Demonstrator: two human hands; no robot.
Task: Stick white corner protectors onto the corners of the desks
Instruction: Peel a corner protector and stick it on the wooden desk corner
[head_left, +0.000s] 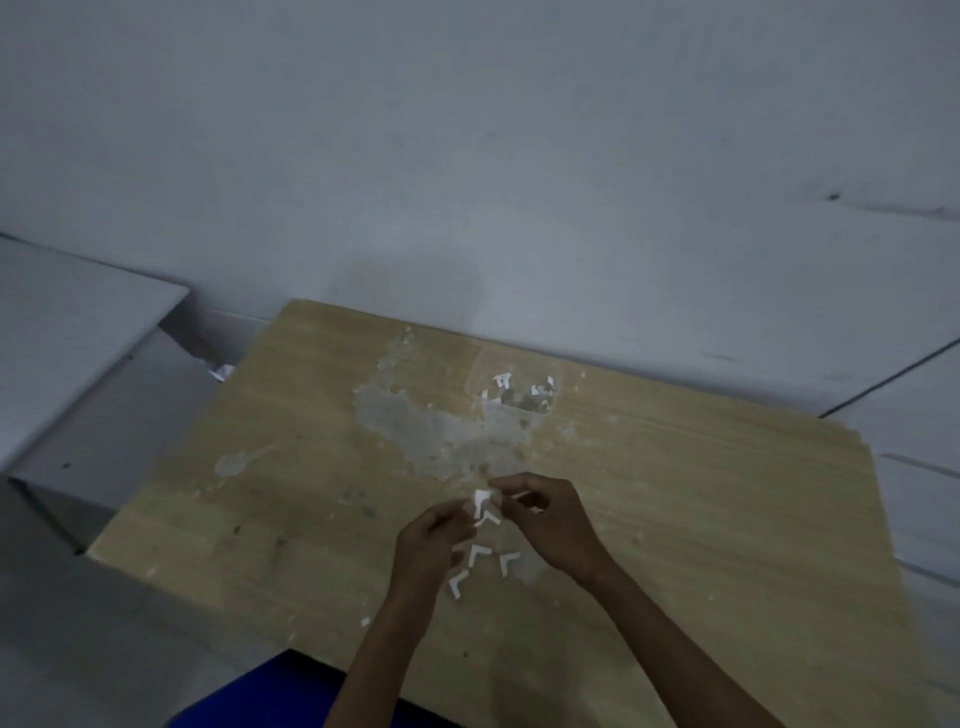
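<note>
A small white L-shaped corner protector (482, 500) sits pinched between our left hand (434, 540) and right hand (548, 519), above the scuffed light-wood desk (675, 519); more protectors (478, 555) lie beneath.

We see a pale yellow-tan wooden desk top (675, 519) with faint straight grain, marked in the middle by a grey, mottled patch of scraped residue (415, 421). On it lie small white L-shaped corner protectors (477, 555); one white piece (481, 502) shows between our fingers. A clear plastic cup (514, 387) holds white scraps. The wall (467, 156) is flat grey-white, the neighbouring cabinet (78, 338) pale grey, and the cloth (270, 691) at the lower edge is bright blue.
</note>
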